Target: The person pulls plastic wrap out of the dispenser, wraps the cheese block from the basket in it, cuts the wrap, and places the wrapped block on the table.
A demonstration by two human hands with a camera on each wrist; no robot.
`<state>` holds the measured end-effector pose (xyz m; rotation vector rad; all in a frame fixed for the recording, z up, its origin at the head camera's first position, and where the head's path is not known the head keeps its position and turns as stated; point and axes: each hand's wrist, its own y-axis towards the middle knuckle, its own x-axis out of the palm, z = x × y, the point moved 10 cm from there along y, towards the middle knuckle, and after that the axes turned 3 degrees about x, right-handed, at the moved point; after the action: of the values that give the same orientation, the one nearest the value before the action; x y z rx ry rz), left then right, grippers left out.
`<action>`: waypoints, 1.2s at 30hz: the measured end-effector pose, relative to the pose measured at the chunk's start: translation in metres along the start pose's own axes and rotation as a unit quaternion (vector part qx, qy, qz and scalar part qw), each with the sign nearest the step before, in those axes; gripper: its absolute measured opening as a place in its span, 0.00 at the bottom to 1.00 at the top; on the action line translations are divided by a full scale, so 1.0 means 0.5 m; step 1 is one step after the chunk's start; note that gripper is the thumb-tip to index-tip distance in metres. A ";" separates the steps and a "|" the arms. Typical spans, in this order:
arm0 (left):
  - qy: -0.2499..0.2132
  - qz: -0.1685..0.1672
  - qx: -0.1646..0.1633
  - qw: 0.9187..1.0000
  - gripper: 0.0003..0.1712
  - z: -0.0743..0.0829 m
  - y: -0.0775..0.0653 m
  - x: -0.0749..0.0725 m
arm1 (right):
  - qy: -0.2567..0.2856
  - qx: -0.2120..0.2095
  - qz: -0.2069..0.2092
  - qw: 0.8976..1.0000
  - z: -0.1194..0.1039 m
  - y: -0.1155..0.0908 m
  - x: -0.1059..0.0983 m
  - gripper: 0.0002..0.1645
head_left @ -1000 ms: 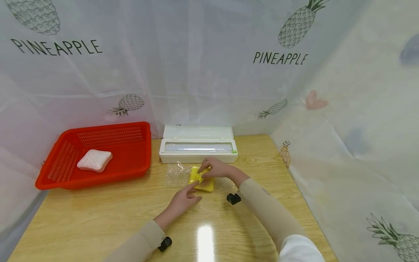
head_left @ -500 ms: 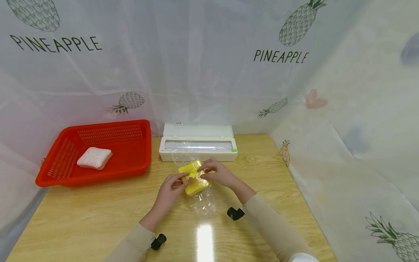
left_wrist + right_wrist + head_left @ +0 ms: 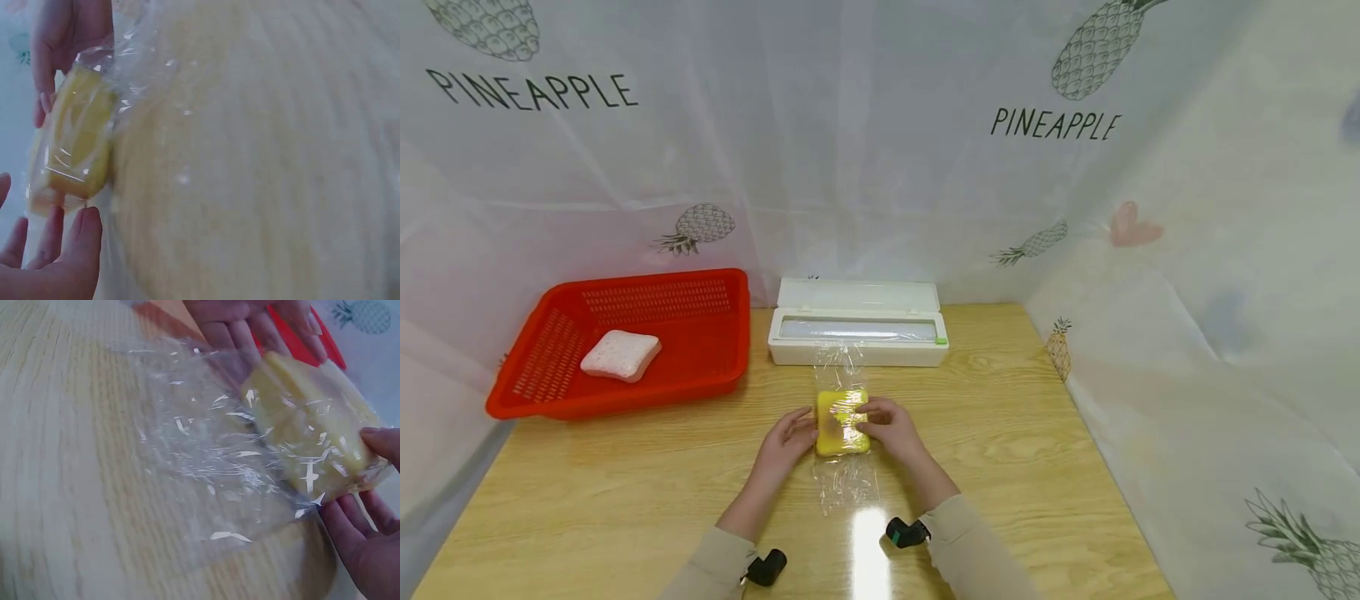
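Note:
A yellow square, sponge-like block [image 3: 837, 421] lies wrapped in clear plastic wrap [image 3: 846, 483] on the table in the head view. Loose film sticks out beyond its far and near ends. My right hand [image 3: 892, 431] pinches the block's right edge; the right wrist view has the thumb [image 3: 382, 445] on top and fingers beneath. On the opposite side is my left hand [image 3: 784, 443], its loosely extended fingertips at the block's left edge. Film covers the yellow block [image 3: 81, 137] in the left wrist view too, with creases along its side.
Behind the hands stands a white plastic wrap dispenser [image 3: 859, 356] with its lid raised; the film's far end overlaps its front. A red basket [image 3: 700, 379] at the left holds a white, rounded-square spongy piece [image 3: 620, 354]. Pineapple-print curtains border the wooden table [image 3: 1000, 467].
The wrapped block has been turned so the loose film ends now point away and toward me. My hands have moved from the film's middle to the block's left and right edges.

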<state>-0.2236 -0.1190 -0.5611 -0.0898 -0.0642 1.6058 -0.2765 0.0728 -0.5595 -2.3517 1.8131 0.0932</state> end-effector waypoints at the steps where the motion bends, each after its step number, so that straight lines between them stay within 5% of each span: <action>1: -0.009 -0.001 -0.007 1.000 0.30 -0.009 -0.002 -0.001 | 0.009 0.004 0.003 1.000 0.004 -0.001 0.001 0.16; 9: -0.007 0.007 -0.051 0.999 0.26 -0.042 -0.044 -0.005 | 0.095 0.043 0.026 0.994 0.041 -0.026 -0.004 0.25; 17: -0.011 -0.023 -0.084 0.996 0.27 -0.059 -0.078 0.005 | 0.186 0.064 -0.018 0.980 0.043 -0.094 0.017 0.22; 26: -0.037 -0.083 -0.078 0.993 0.26 -0.062 -0.107 0.027 | 0.167 0.102 -0.055 0.979 0.073 -0.144 0.031 0.16; 31: -0.027 -0.117 -0.057 0.991 0.22 -0.056 -0.120 0.035 | 0.140 0.090 -0.071 0.983 0.072 -0.155 0.037 0.19; 36: -0.018 -0.103 -0.044 0.994 0.17 -0.061 -0.125 0.023 | 0.130 0.073 -0.084 0.985 0.066 -0.162 0.038 0.19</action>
<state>-0.1589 -0.1055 -0.5854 -0.1200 -0.1672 1.3992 -0.1915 0.0801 -0.5869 -2.4919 1.6494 -0.3714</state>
